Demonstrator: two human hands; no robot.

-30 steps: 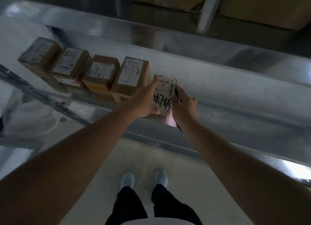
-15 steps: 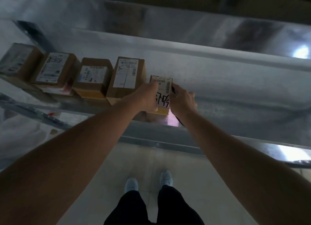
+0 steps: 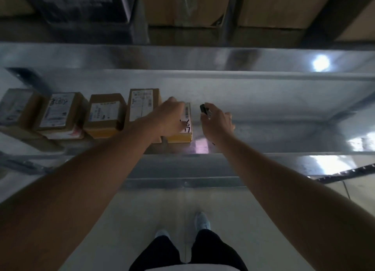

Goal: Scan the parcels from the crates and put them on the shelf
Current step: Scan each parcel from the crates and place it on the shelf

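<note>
A small brown parcel (image 3: 187,126), with a barcode label and black handwriting, stands on the metal shelf (image 3: 274,116) at the right end of a row of parcels. My left hand (image 3: 168,116) lies over its left side with the fingers stretched out, touching its top. My right hand (image 3: 218,121) is just right of the parcel, apart from it, and grips a small black scanner (image 3: 203,109). A pinkish glow (image 3: 199,147) shows on the shelf's front lip below the scanner.
Several labelled brown parcels stand in the row to the left: one tall (image 3: 142,104), then others (image 3: 105,113) (image 3: 58,111) (image 3: 16,106). Right of my hands the shelf is bare metal. Large cardboard boxes (image 3: 182,5) sit on the level above. My feet (image 3: 200,223) are on the floor below.
The parcel has been set down on the shelf beside the row. My right hand has come off it and moved right with the scanner. My left hand's grip has loosened to a touch.
</note>
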